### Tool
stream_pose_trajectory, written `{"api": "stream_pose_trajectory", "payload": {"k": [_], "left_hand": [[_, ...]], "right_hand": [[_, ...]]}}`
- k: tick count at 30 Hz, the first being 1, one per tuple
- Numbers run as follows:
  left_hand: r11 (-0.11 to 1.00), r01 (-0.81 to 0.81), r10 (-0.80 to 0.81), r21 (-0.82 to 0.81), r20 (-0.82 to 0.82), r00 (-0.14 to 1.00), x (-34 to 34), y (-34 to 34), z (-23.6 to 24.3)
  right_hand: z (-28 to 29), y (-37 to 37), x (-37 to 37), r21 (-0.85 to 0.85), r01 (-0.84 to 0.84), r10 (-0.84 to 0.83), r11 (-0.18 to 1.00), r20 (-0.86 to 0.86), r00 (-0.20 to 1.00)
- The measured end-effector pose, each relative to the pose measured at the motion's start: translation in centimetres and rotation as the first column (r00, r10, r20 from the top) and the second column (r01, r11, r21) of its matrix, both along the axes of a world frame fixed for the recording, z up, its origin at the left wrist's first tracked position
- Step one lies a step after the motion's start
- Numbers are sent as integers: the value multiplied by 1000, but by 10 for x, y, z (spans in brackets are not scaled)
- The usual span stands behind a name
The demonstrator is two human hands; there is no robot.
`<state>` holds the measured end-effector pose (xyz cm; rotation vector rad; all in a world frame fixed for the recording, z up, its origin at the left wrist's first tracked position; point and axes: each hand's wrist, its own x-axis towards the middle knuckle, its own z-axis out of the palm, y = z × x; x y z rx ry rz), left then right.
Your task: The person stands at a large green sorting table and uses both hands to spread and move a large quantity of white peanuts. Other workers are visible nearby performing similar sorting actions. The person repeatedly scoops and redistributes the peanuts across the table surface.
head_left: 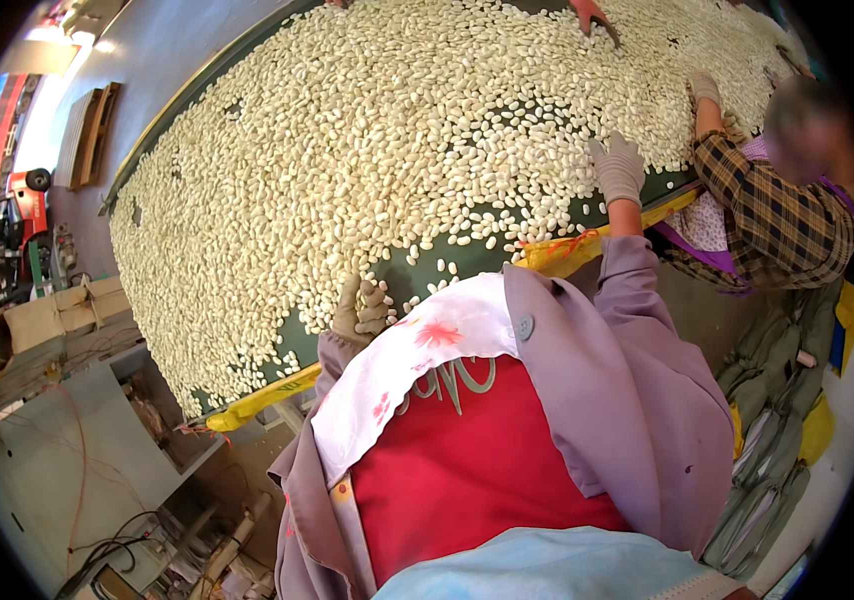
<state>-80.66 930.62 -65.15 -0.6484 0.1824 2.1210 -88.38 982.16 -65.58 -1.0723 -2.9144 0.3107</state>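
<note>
White beans lie in a thick spread over a dark green table surface. My left hand, in a brownish glove, is at the table's near edge beside the beans. Its fingers are curled in, and whatever they may hold is hidden. Farther right, my right hand wears a pale knitted glove. Its fingers are stretched out and apart, resting at the edge of the beans by a thinned green patch, with nothing gripped.
Yellow edging runs along the table's near side. A co-worker in a checked shirt reaches in from the right with a gloved hand. Another person's hand touches the far beans. Filled green sacks lie at the lower right.
</note>
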Motion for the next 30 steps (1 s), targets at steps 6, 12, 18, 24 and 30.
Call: {"api": "stream_pose_trajectory", "payload": {"k": [6,12,18,24,30], "left_hand": [[997,15,-9,77,-71,997,2,11,-13],[996,-7,11,94,-42,999,3,25,-11],[988,-10,22,155,-74,997,-1,42,-10],[989,2,9,151,-71,997,-8,65,-12],[991,-60,64,120,-37,997,-4,72,-12]], "right_hand": [[-20,-62,-17,-245,-211,236,946,77,969],[1,-145,-50,-616,-545,504,569,-262,823],[-16,-141,-123,-590,-447,497,672,-89,863],[-54,-146,-174,-510,-353,531,784,259,806],[22,-165,-149,-407,-595,711,693,248,658]]}}
